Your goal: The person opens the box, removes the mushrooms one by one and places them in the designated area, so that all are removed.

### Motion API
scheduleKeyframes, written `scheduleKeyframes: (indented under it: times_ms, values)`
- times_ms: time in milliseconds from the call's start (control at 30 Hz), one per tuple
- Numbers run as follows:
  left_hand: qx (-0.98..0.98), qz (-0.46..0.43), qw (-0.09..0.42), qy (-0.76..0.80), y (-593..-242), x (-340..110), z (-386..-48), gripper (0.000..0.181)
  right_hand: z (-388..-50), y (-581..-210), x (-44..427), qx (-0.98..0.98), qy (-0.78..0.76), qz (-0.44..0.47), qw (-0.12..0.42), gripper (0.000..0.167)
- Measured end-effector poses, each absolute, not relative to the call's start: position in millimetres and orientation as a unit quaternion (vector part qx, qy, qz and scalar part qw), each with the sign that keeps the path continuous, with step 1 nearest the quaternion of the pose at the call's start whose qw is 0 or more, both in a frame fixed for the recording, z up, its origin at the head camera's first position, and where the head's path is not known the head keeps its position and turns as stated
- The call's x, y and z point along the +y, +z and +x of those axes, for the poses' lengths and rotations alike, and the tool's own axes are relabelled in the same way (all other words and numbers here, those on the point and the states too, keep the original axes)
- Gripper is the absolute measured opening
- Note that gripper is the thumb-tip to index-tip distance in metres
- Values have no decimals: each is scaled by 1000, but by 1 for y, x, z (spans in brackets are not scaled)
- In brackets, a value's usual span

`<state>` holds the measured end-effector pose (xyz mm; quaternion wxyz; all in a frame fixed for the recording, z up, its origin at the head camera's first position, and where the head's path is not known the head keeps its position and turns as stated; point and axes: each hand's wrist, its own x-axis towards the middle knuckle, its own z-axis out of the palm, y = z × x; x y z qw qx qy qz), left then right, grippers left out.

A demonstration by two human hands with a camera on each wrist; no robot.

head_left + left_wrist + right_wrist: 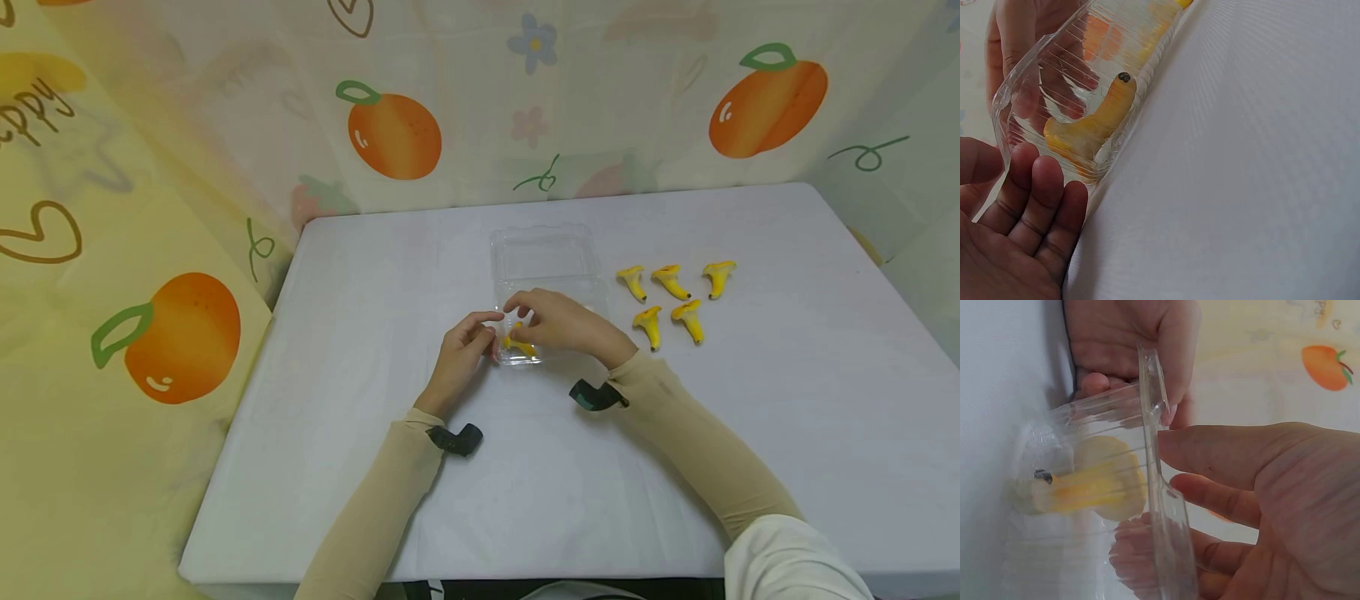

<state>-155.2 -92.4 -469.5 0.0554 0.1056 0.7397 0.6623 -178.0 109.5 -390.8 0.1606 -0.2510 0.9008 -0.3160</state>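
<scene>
A hinged clear plastic container (pixel 517 362) stands on the table with its lid (pixel 543 250) folded back, away from me. Inside lies a yellow mushroom (pixel 1094 128), a chanterelle by its look, its dark stem end visible through the ribbed wall. At the near left corner, my left hand (pixel 461 354) pinches the container's rim, fingers against the outer wall. My right hand (pixel 561 321) is over the container, its fingers loosely bent and some reaching inside near the mushroom. Nothing shows clearly in its grasp, though the wall blurs some fingertips.
Several more yellow mushrooms (pixel 670 282) lie in two rows on the white table (pixel 750 433), right of the container. A printed cloth (pixel 450 133) with oranges hangs behind the table and along its left side. Each wrist bears a dark camera mount (pixel 455 439).
</scene>
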Motion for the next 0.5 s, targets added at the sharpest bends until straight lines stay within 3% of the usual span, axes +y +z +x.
scheduleKeyframes:
  times_ms: [500]
  values:
    - [738, 106, 53, 664, -470, -92, -155, 30, -177, -397, 109, 900, -309, -254, 175, 43]
